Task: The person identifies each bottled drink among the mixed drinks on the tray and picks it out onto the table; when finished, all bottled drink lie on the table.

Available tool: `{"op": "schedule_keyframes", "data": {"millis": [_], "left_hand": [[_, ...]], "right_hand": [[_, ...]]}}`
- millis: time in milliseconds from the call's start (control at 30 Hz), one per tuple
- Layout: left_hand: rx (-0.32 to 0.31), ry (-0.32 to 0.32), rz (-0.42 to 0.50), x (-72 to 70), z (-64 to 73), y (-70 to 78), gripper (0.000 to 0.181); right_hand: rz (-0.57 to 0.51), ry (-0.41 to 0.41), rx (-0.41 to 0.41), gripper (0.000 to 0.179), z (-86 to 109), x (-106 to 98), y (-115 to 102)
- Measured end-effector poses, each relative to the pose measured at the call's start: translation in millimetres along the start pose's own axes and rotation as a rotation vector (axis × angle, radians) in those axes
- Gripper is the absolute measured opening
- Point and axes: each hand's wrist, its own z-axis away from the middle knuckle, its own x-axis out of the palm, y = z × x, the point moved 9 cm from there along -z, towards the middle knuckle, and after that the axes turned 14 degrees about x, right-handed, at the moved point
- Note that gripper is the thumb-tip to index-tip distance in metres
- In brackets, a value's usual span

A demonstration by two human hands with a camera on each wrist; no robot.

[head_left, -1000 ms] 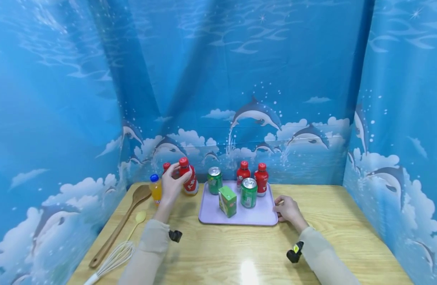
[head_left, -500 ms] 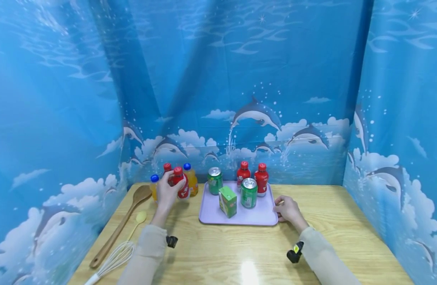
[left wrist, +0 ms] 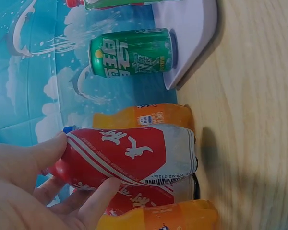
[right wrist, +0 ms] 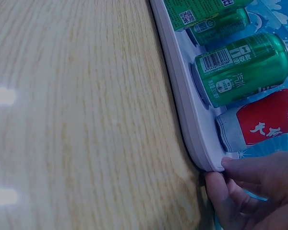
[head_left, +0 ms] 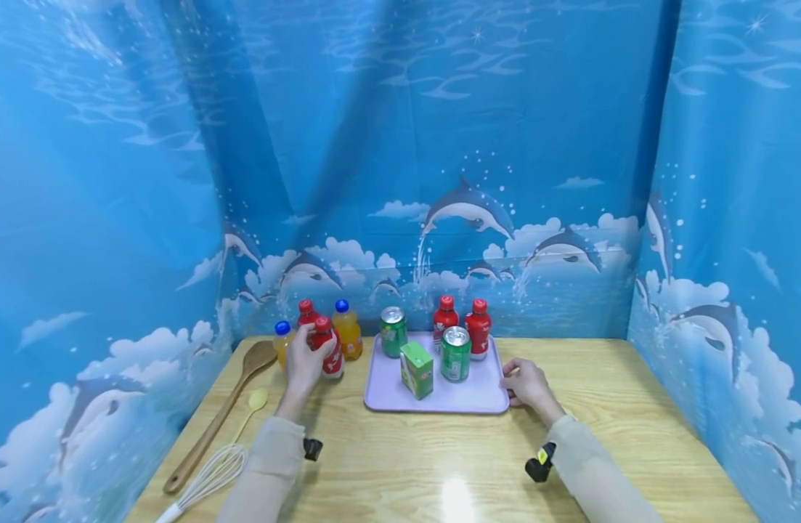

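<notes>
Head view: the left hand (head_left: pixel 302 363) grips a red bottle (head_left: pixel 333 361) high up, likely for control. The right hand (head_left: pixel 531 383) pinches the tray (head_left: pixel 385 394) at its corner, presumably steadying it.

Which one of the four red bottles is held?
The front red bottle left of the tray: the left hand grips it. The rear red bottle there and the two red bottles on the tray are not held.

Okay so your left arm (head_left: pixel 266 457) reaches forward, left grip (head_left: pixel 303 361) curled, thumb facing the fingers. Your right arm (head_left: pixel 599 472) angles inward, and the right grip (head_left: pixel 532 385) is pinching, thumb opposite bent fingers. Both pale sleeves stop short of the hands, btw.
</notes>
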Motion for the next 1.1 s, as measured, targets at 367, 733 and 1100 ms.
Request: {"op": "schedule_keyframes", "data": {"millis": [367,733,1100], "left_hand": [[-0.005,0.004,-0.05,3.4,4.1,-8.7,0.052],[-0.008,-0.028,-0.067,11.5,5.2,-15.8,0.054],[-0.022,-0.072,-0.141,12.1,5.2,-4.5,0.059]], "right_hand": [[0.003,0.001,0.012,0.024,-1.5,0.6,0.6],[-0.012,-0.003,0.002,0.023,-2.0,0.2,2.1],[0.002,0.017,0.004,0.02,-3.4,0.9,2.4]]}}
